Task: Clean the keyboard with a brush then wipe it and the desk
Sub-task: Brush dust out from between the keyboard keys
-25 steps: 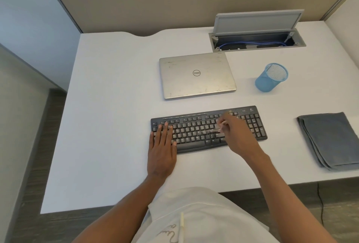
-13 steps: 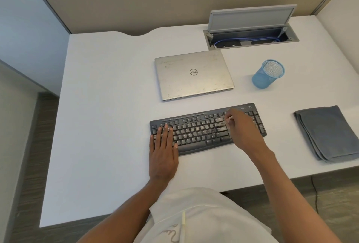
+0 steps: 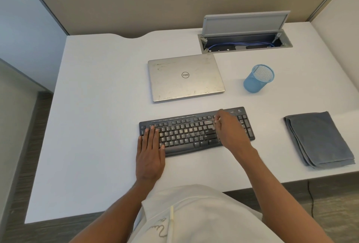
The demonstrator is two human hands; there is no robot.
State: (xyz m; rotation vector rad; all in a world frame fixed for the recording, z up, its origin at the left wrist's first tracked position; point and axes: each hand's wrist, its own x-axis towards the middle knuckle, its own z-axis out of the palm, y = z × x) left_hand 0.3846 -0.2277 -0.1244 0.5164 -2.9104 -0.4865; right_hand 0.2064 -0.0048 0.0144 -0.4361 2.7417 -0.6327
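Observation:
A black keyboard [image 3: 186,134] lies on the white desk [image 3: 97,126] in front of me. My left hand [image 3: 150,155] rests flat on its left end, fingers straight on the keys. My right hand [image 3: 231,132] is over the keyboard's right part, fingers curled round a small pale brush [image 3: 216,121] whose tip touches the keys beside the enter block; most of the brush is hidden in the hand. A folded grey cloth [image 3: 318,139] lies on the desk at the right, apart from both hands.
A shut silver laptop [image 3: 184,77] lies just behind the keyboard. A blue mesh cup [image 3: 257,78] stands right of the laptop. An open cable hatch [image 3: 244,38] sits at the back. The desk's front edge runs close to my body.
My right hand with the brush has moved rightward along the keyboard, from its middle keys to the right part. My left hand has stayed on the left end.

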